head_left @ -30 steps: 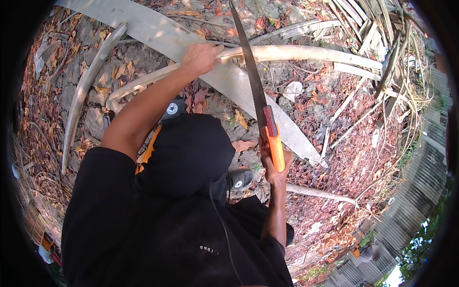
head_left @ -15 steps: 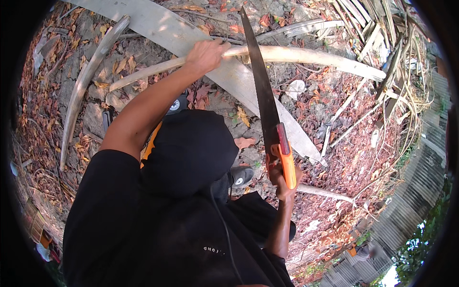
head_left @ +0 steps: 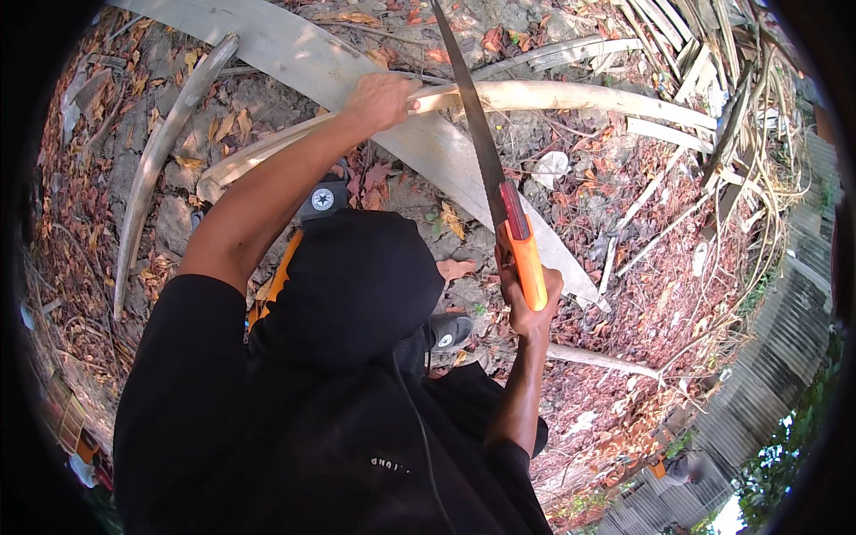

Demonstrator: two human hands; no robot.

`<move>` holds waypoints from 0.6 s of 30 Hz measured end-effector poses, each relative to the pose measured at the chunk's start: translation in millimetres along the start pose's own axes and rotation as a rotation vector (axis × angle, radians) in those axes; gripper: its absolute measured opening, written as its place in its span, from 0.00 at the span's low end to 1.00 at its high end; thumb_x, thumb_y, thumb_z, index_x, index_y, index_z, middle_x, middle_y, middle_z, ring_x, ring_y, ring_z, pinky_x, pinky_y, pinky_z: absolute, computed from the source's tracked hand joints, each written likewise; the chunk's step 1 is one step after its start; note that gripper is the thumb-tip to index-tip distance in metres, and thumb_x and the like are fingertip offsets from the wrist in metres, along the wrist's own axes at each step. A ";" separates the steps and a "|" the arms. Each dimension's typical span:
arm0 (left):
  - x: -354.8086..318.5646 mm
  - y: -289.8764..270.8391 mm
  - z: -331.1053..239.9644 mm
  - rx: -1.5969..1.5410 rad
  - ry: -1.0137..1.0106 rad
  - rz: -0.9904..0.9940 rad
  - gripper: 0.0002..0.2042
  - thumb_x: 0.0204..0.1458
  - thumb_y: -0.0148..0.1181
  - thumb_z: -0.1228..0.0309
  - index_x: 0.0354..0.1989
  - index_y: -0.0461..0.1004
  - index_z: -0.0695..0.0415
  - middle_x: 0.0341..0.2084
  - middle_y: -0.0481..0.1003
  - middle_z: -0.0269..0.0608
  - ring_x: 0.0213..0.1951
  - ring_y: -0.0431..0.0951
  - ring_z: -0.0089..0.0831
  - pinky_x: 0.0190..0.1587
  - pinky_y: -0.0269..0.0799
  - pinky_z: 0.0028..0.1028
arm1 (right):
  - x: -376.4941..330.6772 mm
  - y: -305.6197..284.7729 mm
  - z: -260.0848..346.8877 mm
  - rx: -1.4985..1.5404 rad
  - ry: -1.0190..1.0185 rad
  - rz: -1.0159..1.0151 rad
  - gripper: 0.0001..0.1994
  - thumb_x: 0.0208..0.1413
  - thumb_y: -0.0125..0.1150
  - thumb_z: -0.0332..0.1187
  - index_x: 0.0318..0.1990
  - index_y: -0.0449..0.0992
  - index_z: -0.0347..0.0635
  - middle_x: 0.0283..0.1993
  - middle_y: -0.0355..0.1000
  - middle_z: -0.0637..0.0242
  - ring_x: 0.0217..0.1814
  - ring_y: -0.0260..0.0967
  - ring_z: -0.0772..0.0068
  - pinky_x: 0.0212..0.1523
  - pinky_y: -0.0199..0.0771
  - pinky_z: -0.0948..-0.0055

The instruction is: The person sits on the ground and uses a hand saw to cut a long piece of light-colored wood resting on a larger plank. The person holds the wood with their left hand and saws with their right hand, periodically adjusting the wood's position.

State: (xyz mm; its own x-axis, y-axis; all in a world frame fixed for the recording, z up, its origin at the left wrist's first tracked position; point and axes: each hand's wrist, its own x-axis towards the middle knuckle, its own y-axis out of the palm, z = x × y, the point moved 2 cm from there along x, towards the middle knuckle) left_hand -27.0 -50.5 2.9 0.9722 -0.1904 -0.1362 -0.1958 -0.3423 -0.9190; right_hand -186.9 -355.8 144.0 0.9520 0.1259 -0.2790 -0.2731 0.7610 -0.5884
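Note:
My left hand [head_left: 379, 101] is closed around a pale, curved branch [head_left: 571, 96], which lies across a long grey board [head_left: 437, 156]. In my right hand [head_left: 528, 294] is a handsaw [head_left: 477, 116] with an orange and red handle. Its long dark blade crosses the branch just right of my left hand, with the tip pointing away from me. Whether the teeth have cut into the wood cannot be made out. A pale strip of wood [head_left: 669, 134] shows just below the branch's right end.
Another curved branch [head_left: 160, 160] lies at the left. Dry sticks and strips [head_left: 740, 107] are heaped at the far right, near corrugated sheets [head_left: 758, 383]. Dry leaves and stones cover the ground. My shoe [head_left: 448, 332] is below the board. A person [head_left: 682, 468] is at the lower right.
My right hand and the saw have moved away from me, the blade sliding farther across the branch. The branch has shifted slightly, and the pale strip under its right end now shows.

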 end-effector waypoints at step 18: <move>-29.3 11.4 -20.9 0.121 0.126 -0.162 0.24 0.58 0.54 0.49 0.50 0.71 0.58 0.42 0.73 0.46 0.40 0.77 0.46 0.39 0.76 0.40 | -83.5 -18.3 -21.0 -0.088 -0.147 -0.047 0.07 0.44 0.63 0.29 0.22 0.71 0.37 0.14 0.64 0.65 0.13 0.61 0.72 0.18 0.61 0.70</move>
State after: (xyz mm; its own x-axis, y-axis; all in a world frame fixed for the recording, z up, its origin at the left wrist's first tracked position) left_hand -60.4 -68.0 4.1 0.9644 -0.2581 0.0569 -0.0145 -0.2667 -0.9637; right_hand -264.3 -393.6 162.1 0.9721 0.1883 -0.1396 -0.2330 0.7106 -0.6639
